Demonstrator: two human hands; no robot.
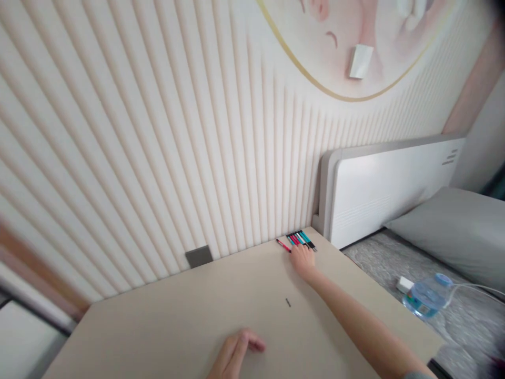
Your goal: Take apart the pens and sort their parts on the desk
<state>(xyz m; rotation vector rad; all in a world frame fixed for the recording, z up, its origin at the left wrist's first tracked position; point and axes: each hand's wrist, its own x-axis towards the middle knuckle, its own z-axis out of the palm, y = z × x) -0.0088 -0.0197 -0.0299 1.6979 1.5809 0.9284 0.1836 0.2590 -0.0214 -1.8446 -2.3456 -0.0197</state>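
Note:
My right hand (303, 261) reaches to the far right part of the table, palm down. Its bent fingers press on the near ends of a row of pens (300, 238) in red, teal, white and black. A single red pen (283, 245) lies slantwise just left of the row, its near end by my thumb side. Closer to me, my left hand (239, 351) rests on the tabletop, fingers stretched loosely to the right, with nothing visible in it. Between the hands lies a small, thin dark piece (288, 302), too small to name.
The beige table (158, 316) stands against a ribbed wall (169, 131) with a dark grey plate (199, 256) low on it. At right is a bed with a white headboard (394, 184), a grey pillow (461, 226), a plastic bottle (428, 297) and a white charger (404, 285).

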